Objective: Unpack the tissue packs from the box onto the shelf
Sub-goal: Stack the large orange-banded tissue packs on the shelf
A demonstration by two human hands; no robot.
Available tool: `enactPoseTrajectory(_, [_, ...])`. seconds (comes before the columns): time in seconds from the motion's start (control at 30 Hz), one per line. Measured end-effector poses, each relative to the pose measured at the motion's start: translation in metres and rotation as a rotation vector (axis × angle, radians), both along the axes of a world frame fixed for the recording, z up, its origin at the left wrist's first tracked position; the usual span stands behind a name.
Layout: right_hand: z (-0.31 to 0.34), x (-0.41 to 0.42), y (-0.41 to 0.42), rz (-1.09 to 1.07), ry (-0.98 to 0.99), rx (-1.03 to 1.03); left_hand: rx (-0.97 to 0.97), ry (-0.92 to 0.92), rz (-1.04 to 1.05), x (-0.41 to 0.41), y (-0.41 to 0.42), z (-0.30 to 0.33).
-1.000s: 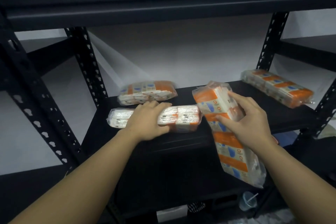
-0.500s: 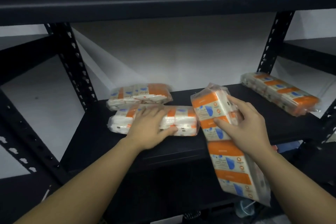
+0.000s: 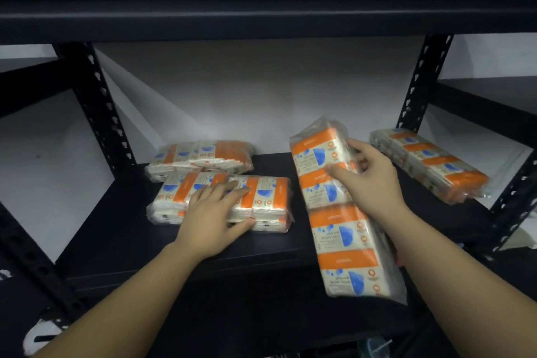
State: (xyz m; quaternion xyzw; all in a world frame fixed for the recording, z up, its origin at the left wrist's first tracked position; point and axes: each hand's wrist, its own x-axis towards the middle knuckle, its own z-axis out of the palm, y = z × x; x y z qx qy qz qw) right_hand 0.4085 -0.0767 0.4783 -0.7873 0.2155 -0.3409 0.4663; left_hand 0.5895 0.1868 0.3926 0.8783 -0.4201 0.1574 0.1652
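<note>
Orange-and-white tissue packs in clear wrap lie on a black shelf. My left hand rests on the front left pack, fingers over its top and thumb on its front edge. Behind it lies another pack near the wall. My right hand grips a long pack that stands tilted, its upper end over the shelf and its lower end hanging past the front edge. A further pack lies at the far right of the shelf. The box is not in view.
A black upper shelf board runs overhead. Perforated black uprights stand at the left and right. A white wall backs the shelf. A neighbouring black shelf sits to the right.
The front left pack has turned its printed face up and now lies flat under my left hand. My right hand has carried the long pack slightly up and further over the shelf.
</note>
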Motion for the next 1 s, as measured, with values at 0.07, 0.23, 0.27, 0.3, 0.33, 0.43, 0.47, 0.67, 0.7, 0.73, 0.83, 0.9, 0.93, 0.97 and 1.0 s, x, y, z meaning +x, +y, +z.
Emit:
enactPoseTrajectory(0.07, [0.013, 0.015, -0.005, 0.013, 0.001, 0.004, -0.006, 0.004, -0.001, 0.0, 0.001, -0.002])
enactPoseTrajectory(0.23, [0.038, 0.057, -0.016, 0.017, 0.026, -0.114, -0.009, 0.018, -0.011, 0.002, 0.003, -0.003])
enactPoseTrajectory(0.27, [0.043, 0.064, -0.017, 0.035, 0.051, -0.119, -0.008, 0.021, -0.012, 0.002, 0.004, -0.003])
enactPoseTrajectory(0.3, [0.046, 0.072, -0.017, 0.056, 0.091, -0.119, -0.011, 0.024, -0.015, 0.002, 0.004, -0.003])
enactPoseTrajectory(0.33, [0.047, 0.078, -0.019, 0.073, 0.139, -0.127, -0.015, 0.026, -0.02, 0.002, 0.005, -0.004])
enactPoseTrajectory(0.43, [0.044, 0.09, -0.022, 0.082, 0.266, -0.21, -0.022, 0.031, -0.034, 0.003, 0.007, -0.004])
enactPoseTrajectory(0.47, [0.042, 0.091, -0.021, 0.085, 0.285, -0.224, -0.024, 0.032, -0.037, 0.003, 0.008, -0.004])
enactPoseTrajectory(0.67, [0.019, 0.077, -0.002, 0.184, 0.44, -0.409, -0.033, 0.031, -0.044, 0.005, 0.008, -0.006])
enactPoseTrajectory(0.7, [0.012, 0.074, 0.003, 0.202, 0.472, -0.418, -0.035, 0.032, -0.042, 0.005, 0.007, -0.006])
enactPoseTrajectory(0.73, [0.006, 0.071, 0.009, 0.215, 0.506, -0.433, -0.036, 0.032, -0.04, 0.005, 0.007, -0.005])
enactPoseTrajectory(0.83, [-0.015, 0.065, 0.024, 0.283, 0.567, -0.453, -0.001, 0.037, -0.039, 0.005, 0.008, 0.001])
enactPoseTrajectory(0.9, [-0.024, 0.064, 0.031, 0.359, 0.558, -0.45, 0.038, 0.041, -0.053, 0.009, 0.012, 0.008])
enactPoseTrajectory(0.93, [-0.027, 0.063, 0.034, 0.393, 0.552, -0.455, 0.05, 0.05, -0.06, 0.011, 0.015, 0.013])
enactPoseTrajectory(0.97, [-0.029, 0.062, 0.037, 0.417, 0.546, -0.474, 0.06, 0.06, -0.06, 0.015, 0.019, 0.016])
enactPoseTrajectory(1.0, [-0.03, 0.062, 0.038, 0.428, 0.555, -0.504, 0.072, 0.067, -0.05, 0.019, 0.023, 0.018])
